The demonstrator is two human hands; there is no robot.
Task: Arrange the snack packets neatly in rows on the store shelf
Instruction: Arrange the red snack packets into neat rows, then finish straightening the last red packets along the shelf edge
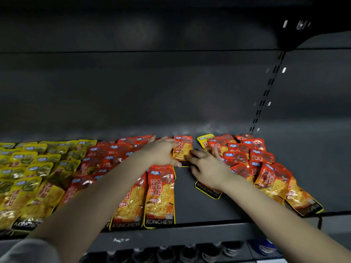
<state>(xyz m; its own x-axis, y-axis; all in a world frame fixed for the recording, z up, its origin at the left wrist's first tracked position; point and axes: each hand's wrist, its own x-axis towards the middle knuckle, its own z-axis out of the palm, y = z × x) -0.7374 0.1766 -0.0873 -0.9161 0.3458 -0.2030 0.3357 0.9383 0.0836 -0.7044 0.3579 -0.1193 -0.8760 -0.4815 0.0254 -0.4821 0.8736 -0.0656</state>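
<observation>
While both hands meet over one orange-red foil snack packet lying flat toward 12 o'clock on the dark grey metal shelf, the job looks a little over half done. The left hand has a narrow grip on it, fingers on the packet's left edge and the thumb at its lower edge. The right hand is spread wide and holds nothing; its fingertips touch the packet's lower right corner, and its palm lies over a black-bottomed packet at 5 o'clock from the held one.

At 9 o'clock the yellow foil packets lie in overlapping rows, and beside them the red foil packets form rows reaching to the shelf's front edge. These seem finished.

What is left sits at 3 o'clock: a loose heap of red packets, tilted at mixed angles and overlapping, with one stray yellow packet at its far left corner. A bare strip of shelf between the rows and the heap looks like the place for the next row, which the held packet appears to begin.
</observation>
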